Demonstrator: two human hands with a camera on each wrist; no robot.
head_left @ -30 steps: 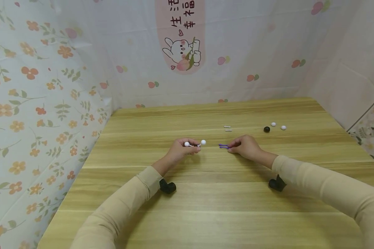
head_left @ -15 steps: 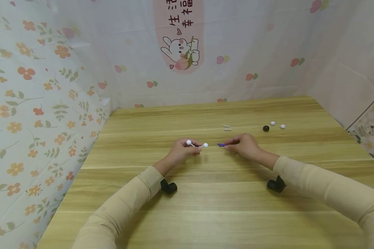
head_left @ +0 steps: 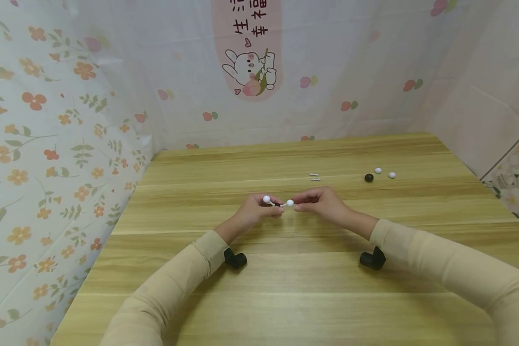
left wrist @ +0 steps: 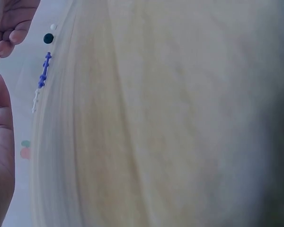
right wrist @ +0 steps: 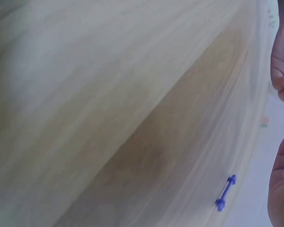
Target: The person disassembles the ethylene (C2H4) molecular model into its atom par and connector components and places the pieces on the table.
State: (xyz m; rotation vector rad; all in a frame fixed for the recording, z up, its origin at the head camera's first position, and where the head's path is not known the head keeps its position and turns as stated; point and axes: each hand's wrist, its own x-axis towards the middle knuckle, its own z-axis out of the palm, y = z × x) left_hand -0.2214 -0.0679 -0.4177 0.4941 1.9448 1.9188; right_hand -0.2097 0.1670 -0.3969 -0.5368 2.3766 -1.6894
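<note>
In the head view my left hand (head_left: 255, 210) pinches the dark centre of a small ball-and-stick model. Two thin white sticks fan out from it, tipped by a left white ball (head_left: 266, 199) and a right white ball (head_left: 290, 203). My right hand (head_left: 324, 205) has its thumb and fingertips right at that right ball; I cannot tell if they grip it. Blue connectors (left wrist: 45, 70) lie on the tabletop, hidden behind my right hand in the head view. Both wrist views catch the hands only at the edge of the picture, with the model out of sight.
Beyond the hands, two short white connectors (head_left: 315, 177) lie on the wooden table (head_left: 281, 288). Farther right are a loose black ball (head_left: 369, 178) and two loose white balls (head_left: 391, 175). A printed cloth (head_left: 173, 57) hangs behind and around the table.
My right hand has moved left from the blue connectors to the model's right ball. My left hand has shifted slightly right and turned the model, its two balls now pointing differently.
</note>
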